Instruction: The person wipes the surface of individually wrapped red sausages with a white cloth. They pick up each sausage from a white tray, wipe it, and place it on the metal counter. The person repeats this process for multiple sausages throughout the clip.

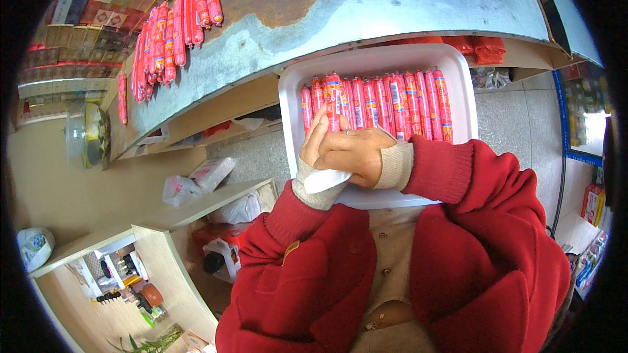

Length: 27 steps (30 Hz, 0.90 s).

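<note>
Both my hands meet over the near left part of a white plastic tub (463, 72). A row of thin sausages in red-pink wrappers (418, 104) lies side by side inside it. My left hand (314, 138) is closed round the lower part of one sausage (332, 88), whose upper end sticks out beyond the fingers. Across it lies my right hand (358, 157), with a ring on one finger and the fingers curled. A folded white tissue (327, 181) pokes out below the right hand. The lower end of the held sausage is hidden by my hands.
More wrapped sausages (160, 42) lie in a loose pile on the worn blue-grey counter (392, 0) beyond the tub. Red plastic bags (481, 49) sit on the shelf below it. A wooden shelf unit (163, 255) with small items stands at the lower left.
</note>
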Motion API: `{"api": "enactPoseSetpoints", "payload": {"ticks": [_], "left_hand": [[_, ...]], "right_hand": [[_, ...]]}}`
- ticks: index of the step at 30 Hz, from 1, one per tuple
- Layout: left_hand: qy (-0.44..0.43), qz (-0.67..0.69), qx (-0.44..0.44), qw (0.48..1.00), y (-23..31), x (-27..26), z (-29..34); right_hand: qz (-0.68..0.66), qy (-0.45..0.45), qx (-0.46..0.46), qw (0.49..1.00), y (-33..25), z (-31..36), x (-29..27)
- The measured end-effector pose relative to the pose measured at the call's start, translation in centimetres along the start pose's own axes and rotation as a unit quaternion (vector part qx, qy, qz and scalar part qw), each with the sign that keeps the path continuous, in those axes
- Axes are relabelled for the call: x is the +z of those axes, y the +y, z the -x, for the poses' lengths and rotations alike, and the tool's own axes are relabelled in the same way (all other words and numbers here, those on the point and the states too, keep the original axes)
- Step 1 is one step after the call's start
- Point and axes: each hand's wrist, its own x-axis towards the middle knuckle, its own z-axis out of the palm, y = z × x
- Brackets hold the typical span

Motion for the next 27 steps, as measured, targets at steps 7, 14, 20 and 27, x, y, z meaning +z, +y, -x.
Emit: {"api": "enactPoseSetpoints", "payload": {"ticks": [7, 14, 20, 27], "left_hand": [[-0.026, 0.044, -0.060, 0.997, 0.9, 2.3, 0.0], [-0.069, 0.100, -0.048, 0.991, 1.0, 2.1, 0.1], [0.026, -0.099, 0.079, 0.992, 0.3, 1.2, 0.4], [-0.077, 0.090, -0.027, 0.993, 1.1, 2.0, -0.1]], "right_hand": [[0.041, 0.217, 0.068, 0.973, 3.9, -1.0, -2.9], [-0.046, 0.102, 0.036, 0.993, 2.1, -0.5, -1.6], [0.050, -0.069, 0.044, 0.995, -0.1, 0.1, 0.0], [0.030, 0.244, 0.047, 0.968, 4.2, -1.0, -3.1]]}}
